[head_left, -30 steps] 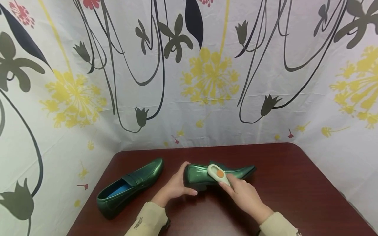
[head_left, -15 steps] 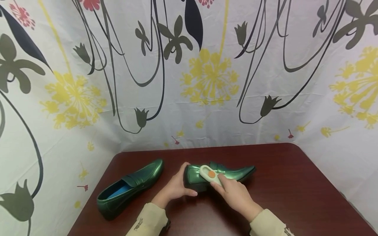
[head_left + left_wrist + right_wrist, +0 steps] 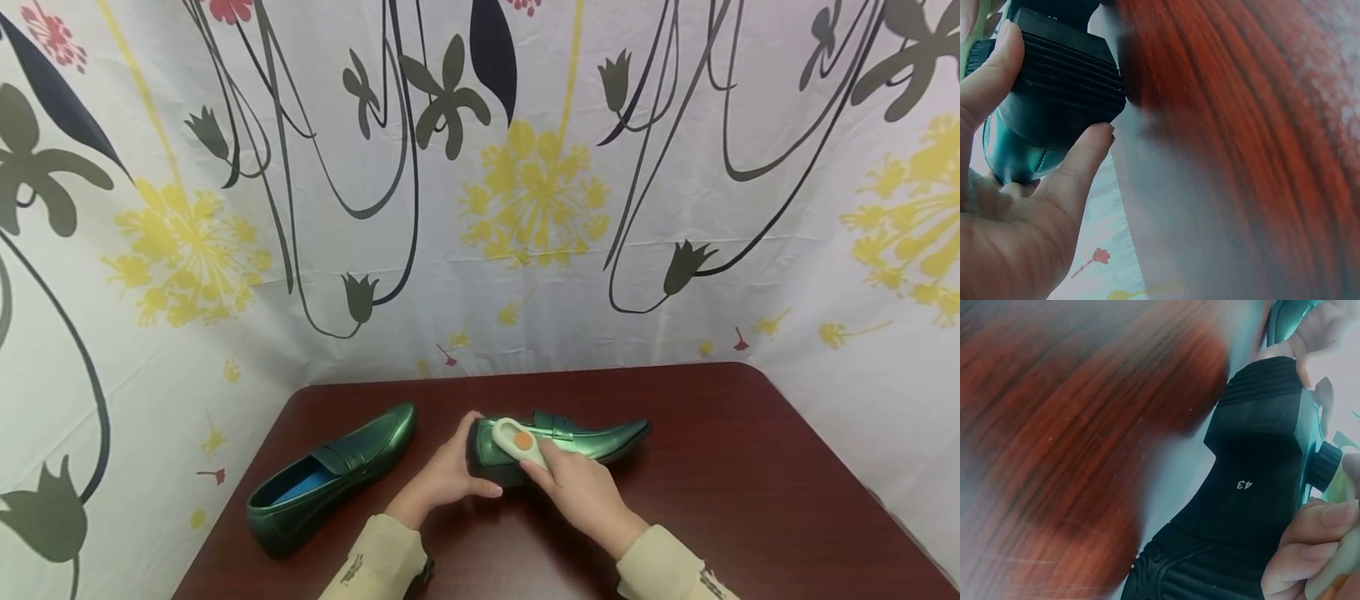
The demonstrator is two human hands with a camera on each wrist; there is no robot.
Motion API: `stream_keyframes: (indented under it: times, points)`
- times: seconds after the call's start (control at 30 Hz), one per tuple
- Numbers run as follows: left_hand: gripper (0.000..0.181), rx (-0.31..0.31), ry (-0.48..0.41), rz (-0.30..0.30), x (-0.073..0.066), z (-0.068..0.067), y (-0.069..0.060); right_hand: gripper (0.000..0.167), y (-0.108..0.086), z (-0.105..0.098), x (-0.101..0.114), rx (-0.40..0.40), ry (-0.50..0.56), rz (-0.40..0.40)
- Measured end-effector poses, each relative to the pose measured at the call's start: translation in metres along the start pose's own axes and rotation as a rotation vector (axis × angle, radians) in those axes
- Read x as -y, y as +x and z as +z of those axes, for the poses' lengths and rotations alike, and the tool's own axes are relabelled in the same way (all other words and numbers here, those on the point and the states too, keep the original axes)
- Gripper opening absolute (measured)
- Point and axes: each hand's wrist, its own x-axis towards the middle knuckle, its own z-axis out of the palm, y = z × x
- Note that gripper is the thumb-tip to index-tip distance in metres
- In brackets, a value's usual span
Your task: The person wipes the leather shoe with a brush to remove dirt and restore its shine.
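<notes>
A shiny green loafer (image 3: 615,439) is held tilted on its side above the table, toe to the right. Around its heel curls my left hand (image 3: 446,471), thumb and fingers gripping opposite sides. My right hand (image 3: 581,496) pinches a pale green brush (image 3: 522,440) with an orange spot, laid against the shoe's side near the heel. Short dark bristles (image 3: 1324,465) touch the upper in the right wrist view. The black sole (image 3: 1244,456) shows there too, marked 43. In the left wrist view the ridged heel (image 3: 1069,75) sits between thumb and fingers.
A second green loafer (image 3: 367,446) with a blue insole stands upright at the left of the dark red wooden table (image 3: 735,467). Behind the table and along its sides hangs a white flower-printed cloth (image 3: 540,317).
My right hand has slid the brush leftward along the shoe's side, toward the heel. The left hand and both shoes stay nearly where they were.
</notes>
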Motion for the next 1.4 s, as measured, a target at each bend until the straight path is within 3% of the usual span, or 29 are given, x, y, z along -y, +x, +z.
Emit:
stream_keyframes:
  times: [0.77,1.07,1.4]
  points:
    - [0.109,-0.013,0.010,0.047,-0.001,0.002,-0.002,0.035,-0.003,0.007,0.023,0.001,-0.014,-0.070]
    - [0.113,-0.022,0.016,0.042,0.004,0.004,-0.002,0.036,-0.012,0.013,0.018,0.006,-0.038,-0.102]
    - [0.108,-0.014,0.011,0.057,0.000,0.002,-0.002,0.034,-0.016,0.009,0.009,-0.027,-0.048,-0.076]
